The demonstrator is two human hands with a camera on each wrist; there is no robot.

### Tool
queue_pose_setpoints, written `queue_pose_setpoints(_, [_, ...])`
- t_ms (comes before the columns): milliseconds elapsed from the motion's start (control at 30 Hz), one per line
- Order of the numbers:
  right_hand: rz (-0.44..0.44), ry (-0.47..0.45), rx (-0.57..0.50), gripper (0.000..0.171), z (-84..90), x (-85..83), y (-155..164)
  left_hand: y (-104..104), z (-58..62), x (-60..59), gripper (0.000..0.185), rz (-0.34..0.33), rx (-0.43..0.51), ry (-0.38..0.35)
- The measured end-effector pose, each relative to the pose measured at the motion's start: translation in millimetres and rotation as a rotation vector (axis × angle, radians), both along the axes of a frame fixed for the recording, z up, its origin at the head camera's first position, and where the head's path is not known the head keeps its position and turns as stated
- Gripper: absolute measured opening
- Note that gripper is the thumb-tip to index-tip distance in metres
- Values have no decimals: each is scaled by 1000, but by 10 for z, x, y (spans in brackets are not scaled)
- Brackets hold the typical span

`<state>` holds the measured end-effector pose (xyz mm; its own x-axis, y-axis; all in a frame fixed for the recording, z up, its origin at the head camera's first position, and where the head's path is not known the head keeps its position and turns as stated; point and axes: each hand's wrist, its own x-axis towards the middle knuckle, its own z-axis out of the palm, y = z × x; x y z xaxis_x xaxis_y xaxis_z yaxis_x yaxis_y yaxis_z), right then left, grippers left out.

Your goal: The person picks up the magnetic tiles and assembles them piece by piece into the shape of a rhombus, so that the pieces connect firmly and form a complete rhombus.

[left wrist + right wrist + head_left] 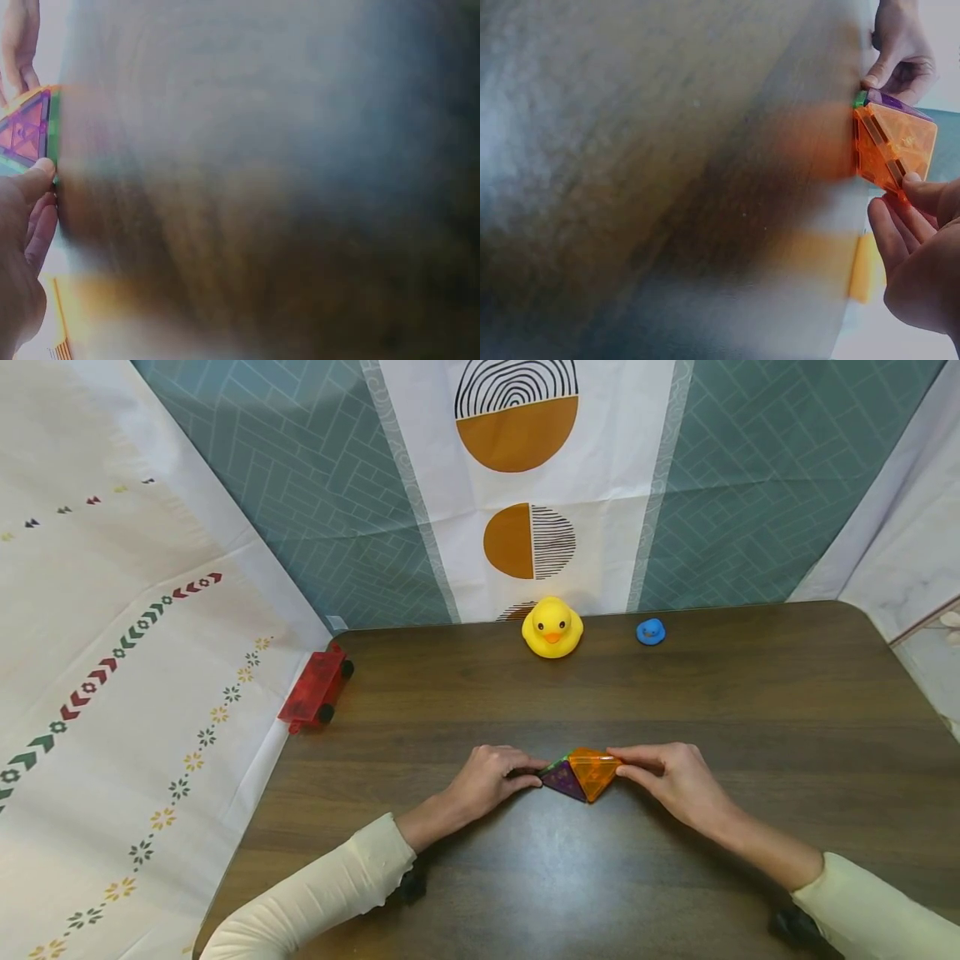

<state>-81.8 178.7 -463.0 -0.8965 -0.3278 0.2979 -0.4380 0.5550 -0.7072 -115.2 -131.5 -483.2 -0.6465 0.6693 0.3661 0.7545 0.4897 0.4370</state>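
Observation:
A small peaked shape of translucent magnetic tiles stands in the middle of the table, held from both sides. Its orange tile [595,772] faces right and front, a purple triangular tile [564,781] is at the left, and a sliver of a green tile [557,764] shows behind. My left hand [491,781] pinches the left corner between thumb and fingers; the left wrist view has the thumb at the edge of the purple tile [26,129]. My right hand [678,781] pinches the orange corner, its thumb on the edge of the orange tile [907,139] in the right wrist view.
A yellow rubber duck [552,628] sits at the table's back edge, with a small blue duck [650,632] to its right. A red wheeled toy car [318,688] stands by the left edge. Patterned cloths hang behind and left of the brown table [750,693].

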Motion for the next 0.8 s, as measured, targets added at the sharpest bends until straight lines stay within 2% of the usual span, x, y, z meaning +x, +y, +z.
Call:
queue_pose_setpoints(233, [-1,-77,13,35,19,5,18,-18,25,14,25,0,-56,-20])
queue_pose_setpoints(533, [-49,-4,38,27,21,4,17,-6,26,9,22,8,-35,-42])
queue_pose_setpoints(800, [-50,8,25,26,29,-14,8,-5,31,-2,20,2,-20,-43])
